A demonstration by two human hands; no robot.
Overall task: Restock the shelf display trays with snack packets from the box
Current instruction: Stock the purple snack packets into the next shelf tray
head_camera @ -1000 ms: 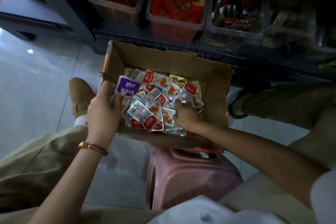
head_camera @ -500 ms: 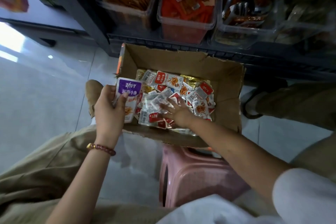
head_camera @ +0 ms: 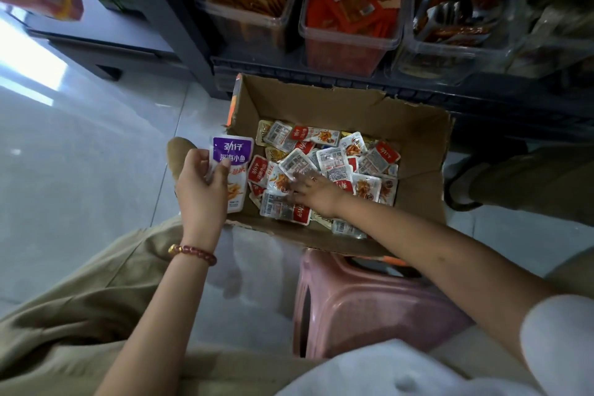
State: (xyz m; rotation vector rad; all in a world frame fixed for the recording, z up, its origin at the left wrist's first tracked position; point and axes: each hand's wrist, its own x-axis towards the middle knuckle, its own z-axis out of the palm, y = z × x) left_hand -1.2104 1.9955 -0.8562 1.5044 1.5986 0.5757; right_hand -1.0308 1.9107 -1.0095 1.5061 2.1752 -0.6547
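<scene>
One push from your flat right hand (head_camera: 316,193) is risking tipping the box (head_camera: 321,103) off the stool (head_camera: 369,305); your left hand (head_camera: 199,185) is gripping a purple packet (head_camera: 232,151).

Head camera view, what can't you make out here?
Head view only:
1. Right hand: motion-blurred fingers among the packets in the box; grip unclear.
2. Far right tray: dark and smeared; contents unreadable.
3. Purple packet in the left hand: fingers hide whether more lie behind.
4. Pink stool: top hidden under the box.

Open cardboard box (head_camera: 321,106) of jumbled red-and-white snack packets (head_camera: 332,162), below clear shelf trays (head_camera: 344,58).
</scene>
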